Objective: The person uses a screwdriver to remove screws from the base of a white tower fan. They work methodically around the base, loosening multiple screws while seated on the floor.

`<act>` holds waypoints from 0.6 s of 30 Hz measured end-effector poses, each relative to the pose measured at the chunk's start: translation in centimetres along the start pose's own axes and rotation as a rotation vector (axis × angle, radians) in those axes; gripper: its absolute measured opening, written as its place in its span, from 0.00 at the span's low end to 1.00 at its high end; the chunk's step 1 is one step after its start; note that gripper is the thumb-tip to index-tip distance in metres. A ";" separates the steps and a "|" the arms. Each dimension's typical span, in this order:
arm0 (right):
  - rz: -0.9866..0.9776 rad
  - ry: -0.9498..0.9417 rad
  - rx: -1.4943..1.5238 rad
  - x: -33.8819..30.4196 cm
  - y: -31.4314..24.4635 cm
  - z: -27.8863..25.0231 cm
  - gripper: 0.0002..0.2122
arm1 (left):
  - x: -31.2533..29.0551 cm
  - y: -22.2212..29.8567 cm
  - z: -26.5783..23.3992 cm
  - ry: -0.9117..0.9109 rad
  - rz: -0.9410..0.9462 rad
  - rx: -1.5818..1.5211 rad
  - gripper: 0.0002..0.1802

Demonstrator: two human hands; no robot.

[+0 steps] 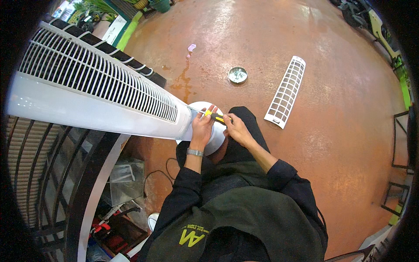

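Note:
A white tower fan (100, 109) with a slatted grille stretches from the upper left to my lap. Its round white base (217, 139) rests against my legs. My right hand (238, 131) is wrapped around the back of a yellow-and-black screwdriver handle (219, 118). At the front of that handle my left hand (202, 132) steadies the screwdriver, its fingers around the yellow part. The metal shaft points left to the fan's lower end beside the base. Its tip is too small to make out.
On the floor to the right lies a long white grid panel (286, 91). A round metal dish (238, 75) sits ahead, with a wet streak (183, 83) left of it. A clear box (126, 181), cable (159, 172) and red-and-black toolbox (120, 236) are at lower left.

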State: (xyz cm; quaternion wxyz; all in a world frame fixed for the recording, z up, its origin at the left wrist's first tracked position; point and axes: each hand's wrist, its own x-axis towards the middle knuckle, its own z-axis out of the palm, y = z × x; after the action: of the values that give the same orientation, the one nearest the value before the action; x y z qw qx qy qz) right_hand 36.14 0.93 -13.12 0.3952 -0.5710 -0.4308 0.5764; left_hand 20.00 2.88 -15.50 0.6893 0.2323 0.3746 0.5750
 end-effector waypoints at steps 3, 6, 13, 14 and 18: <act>-0.035 0.013 -0.056 0.4 1.0 0.4 0.15 | -0.4 0.3 -0.1 0.009 -0.059 -0.019 0.15; -0.483 0.128 -0.289 -0.1 0.9 0.4 0.14 | 0.0 0.2 -1.6 0.101 -0.156 0.117 0.15; -0.768 0.241 -0.290 0.1 0.6 0.4 0.18 | 0.0 -0.1 -0.7 0.026 0.001 0.125 0.16; -0.462 0.102 -0.180 0.4 1.0 0.2 0.18 | -0.1 -0.2 -0.6 0.003 0.000 0.080 0.15; -0.022 -0.048 -0.033 0.4 1.5 -0.1 0.16 | -0.3 0.5 -0.1 -0.011 -0.083 -0.073 0.16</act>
State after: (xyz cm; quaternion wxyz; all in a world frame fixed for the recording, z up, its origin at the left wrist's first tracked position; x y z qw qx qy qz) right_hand 36.29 0.85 -14.70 0.3815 -0.5589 -0.4557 0.5783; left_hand 19.63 2.67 -15.14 0.7227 0.1944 0.3588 0.5578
